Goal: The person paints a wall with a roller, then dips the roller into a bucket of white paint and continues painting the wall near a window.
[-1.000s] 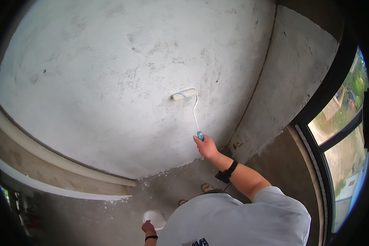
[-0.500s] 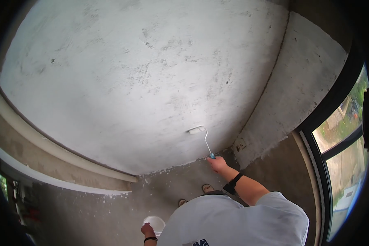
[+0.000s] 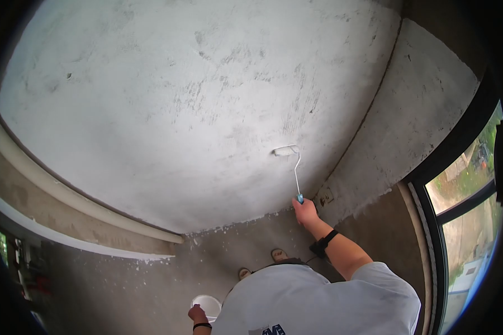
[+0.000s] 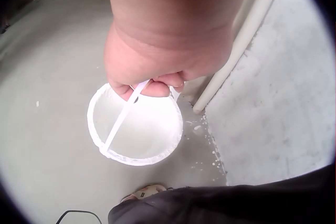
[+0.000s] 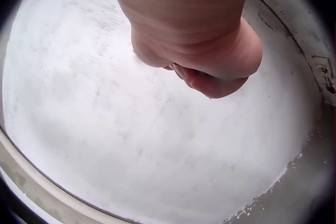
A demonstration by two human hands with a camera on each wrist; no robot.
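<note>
My right hand point(image 3: 305, 211) grips the blue handle of a paint roller point(image 3: 286, 151), its white sleeve lying against the white-coated wall point(image 3: 151, 123). Grey streaks show through the coat above the roller. In the right wrist view the curled right hand point(image 5: 199, 56) hides the roller. Low at my left side, my left hand point(image 3: 197, 314) holds a white bucket point(image 3: 209, 304) by its handle. The left wrist view shows the fingers of the left hand point(image 4: 163, 61) curled round the bucket's white handle strap point(image 4: 123, 119); its inside is white.
A pale pipe point(image 3: 95, 209) runs along the wall's left edge. To the right, a side wall point(image 3: 413, 95) meets a dark-framed window point(image 3: 466, 223). An open socket box point(image 3: 325, 195) sits low in the corner. White drips spot the concrete floor point(image 3: 123, 296) near sandalled feet.
The right hand took the roller down the wall, then partway back up and to the right. The left hand keeps its hold on the bucket at the side.
</note>
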